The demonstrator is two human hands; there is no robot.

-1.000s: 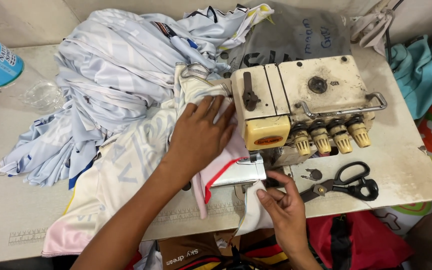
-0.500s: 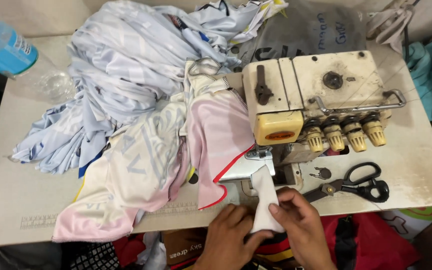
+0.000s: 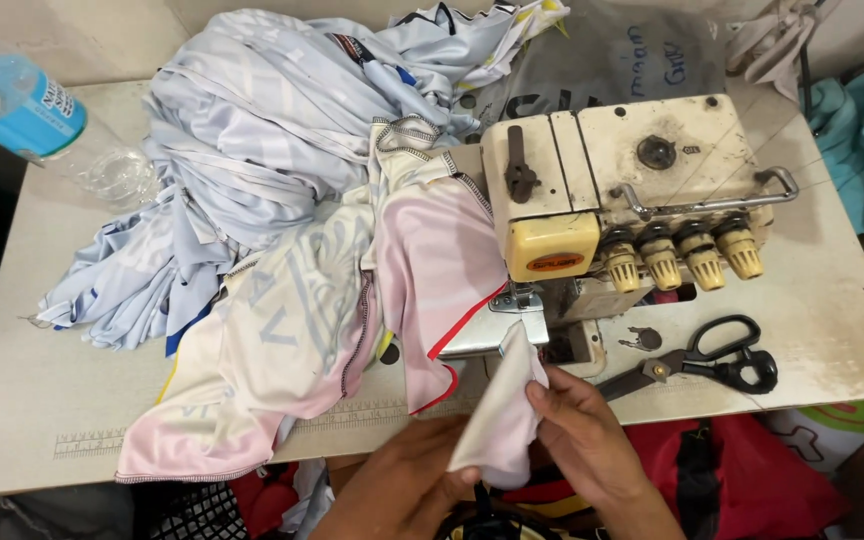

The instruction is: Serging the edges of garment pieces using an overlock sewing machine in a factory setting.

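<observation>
A small white piece of fabric [image 3: 503, 415] hangs off the table's front edge, its top end at the presser foot of the cream overlock sewing machine [image 3: 612, 200]. My left hand [image 3: 402, 490] pinches its lower left edge from below. My right hand [image 3: 587, 445] grips its right side, thumb on the cloth. A pink and pale patterned garment [image 3: 292, 340] lies spread on the table to the left of the machine, touching neither hand.
A heap of light blue-grey garments [image 3: 262, 130] fills the back left of the beige table [image 3: 52, 400]. Black scissors [image 3: 712, 362] lie right of my hands. A clear bottle with a blue label [image 3: 27, 115] lies far left. Red cloth [image 3: 752, 480] sits below the table edge.
My left hand left the pink garment by the machine and came down to the table's front edge. Both hands now hold the white piece.
</observation>
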